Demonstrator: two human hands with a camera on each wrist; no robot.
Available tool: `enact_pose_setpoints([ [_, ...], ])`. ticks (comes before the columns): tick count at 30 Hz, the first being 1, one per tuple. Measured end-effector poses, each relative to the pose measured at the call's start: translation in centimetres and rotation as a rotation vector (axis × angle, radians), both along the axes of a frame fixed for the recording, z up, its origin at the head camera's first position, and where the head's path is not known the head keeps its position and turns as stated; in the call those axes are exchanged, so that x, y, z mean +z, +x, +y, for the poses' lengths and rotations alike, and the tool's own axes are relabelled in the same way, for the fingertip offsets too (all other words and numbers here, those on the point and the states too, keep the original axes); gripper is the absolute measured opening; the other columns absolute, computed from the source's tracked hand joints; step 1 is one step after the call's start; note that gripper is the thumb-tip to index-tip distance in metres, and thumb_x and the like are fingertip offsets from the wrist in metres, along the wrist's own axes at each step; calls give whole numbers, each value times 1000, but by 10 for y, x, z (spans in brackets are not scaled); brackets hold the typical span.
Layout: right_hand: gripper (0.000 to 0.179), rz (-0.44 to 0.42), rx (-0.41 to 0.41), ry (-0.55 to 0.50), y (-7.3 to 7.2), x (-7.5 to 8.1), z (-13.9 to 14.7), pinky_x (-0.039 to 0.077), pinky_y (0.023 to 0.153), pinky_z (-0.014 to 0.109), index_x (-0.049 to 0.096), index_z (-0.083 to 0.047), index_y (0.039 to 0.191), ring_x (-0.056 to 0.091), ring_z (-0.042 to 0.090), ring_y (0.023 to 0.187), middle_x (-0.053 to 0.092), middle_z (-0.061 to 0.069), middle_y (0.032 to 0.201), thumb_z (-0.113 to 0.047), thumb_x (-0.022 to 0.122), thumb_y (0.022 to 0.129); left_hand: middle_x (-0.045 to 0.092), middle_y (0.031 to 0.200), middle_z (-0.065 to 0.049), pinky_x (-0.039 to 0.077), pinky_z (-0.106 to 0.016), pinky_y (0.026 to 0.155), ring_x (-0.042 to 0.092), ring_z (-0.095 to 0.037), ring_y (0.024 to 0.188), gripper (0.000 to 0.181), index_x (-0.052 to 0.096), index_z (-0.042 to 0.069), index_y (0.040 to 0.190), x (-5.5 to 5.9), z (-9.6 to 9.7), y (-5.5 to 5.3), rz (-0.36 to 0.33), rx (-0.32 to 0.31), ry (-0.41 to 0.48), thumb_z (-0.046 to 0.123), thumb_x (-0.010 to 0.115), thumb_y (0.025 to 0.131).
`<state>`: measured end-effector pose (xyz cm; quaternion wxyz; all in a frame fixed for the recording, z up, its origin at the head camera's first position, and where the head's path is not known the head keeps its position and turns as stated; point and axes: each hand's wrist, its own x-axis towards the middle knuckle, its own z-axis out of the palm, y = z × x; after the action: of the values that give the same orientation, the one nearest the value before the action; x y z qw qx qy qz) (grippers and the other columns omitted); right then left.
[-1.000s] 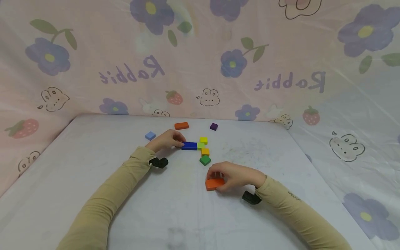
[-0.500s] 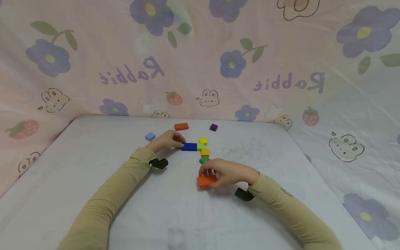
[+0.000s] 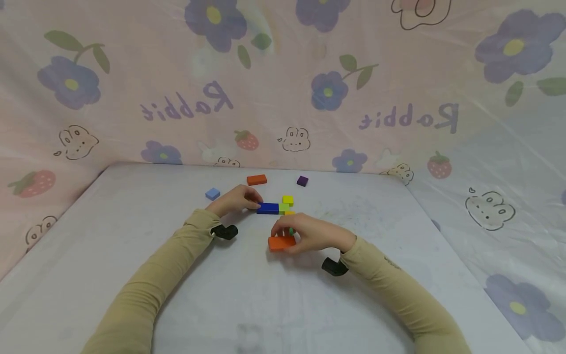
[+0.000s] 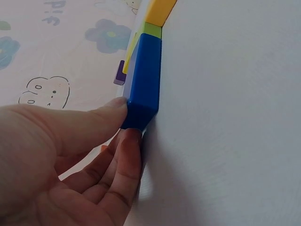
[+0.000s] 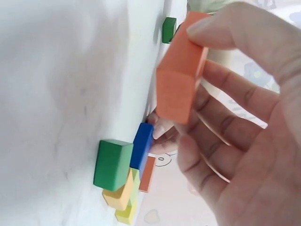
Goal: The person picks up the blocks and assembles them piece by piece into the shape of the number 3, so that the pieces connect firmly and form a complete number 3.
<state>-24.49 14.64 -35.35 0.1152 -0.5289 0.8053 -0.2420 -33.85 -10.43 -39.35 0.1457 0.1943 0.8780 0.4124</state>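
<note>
Head view has the orange block (image 3: 278, 243) in the R hand (image 3: 311, 230), nr the mid of the white tbl (image 3: 212, 300); thumb in front, fingers behind, holding it tight, w/ its left end poking out. Can't tell if its bottom touches the tbl. Past it, R wrist view shows a green block (image 5: 112, 165), mostly hidden by the R hand in head view. Next to that is an amber block (image 5: 120, 192), then a lime block (image 3: 284, 209), w/ a yellow block (image 3: 288, 200) just behind. A long blue block (image 3: 268, 209) touches the lime one's left side, & the L hand (image 3: 239, 198) pinches its other end. Farther out: light blue block (image 3: 212, 194) on the left, red-orange block (image 3: 256, 180) at the back, purple block (image 3: 302, 181) back right. Both arms have tan sleeves (image 3: 163, 265). Behind it all hangs a pink cloth (image 3: 274, 64) w/ flowers, bunnies, strawberries, etc.
</note>
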Motion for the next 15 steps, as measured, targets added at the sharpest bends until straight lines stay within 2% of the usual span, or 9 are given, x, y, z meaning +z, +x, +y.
enact_pose_setpoints([
  [7, 34, 20, -20, -16, -15, -7, -10, 48, 84, 31, 63, -10, 114, 55, 12, 93, 62, -4, 109, -12, 74, 82, 65, 103, -7, 45, -32, 82, 54, -23, 91, 20, 68, 4, 109, 1, -1, 1, -2, -4, 10, 10, 65, 91],
  [15, 32, 44, -47, 14, -24, -16, -20, 48, 86, 32, 66, -9, 112, 56, 14, 94, 63, -3, 105, -15, 75, 82, 65, 104, -6, 45, -33, 84, 54, -22, 92, 20, 68, 5, 110, 1, -1, 1, 0, -4, 3, 11, 65, 91],
])
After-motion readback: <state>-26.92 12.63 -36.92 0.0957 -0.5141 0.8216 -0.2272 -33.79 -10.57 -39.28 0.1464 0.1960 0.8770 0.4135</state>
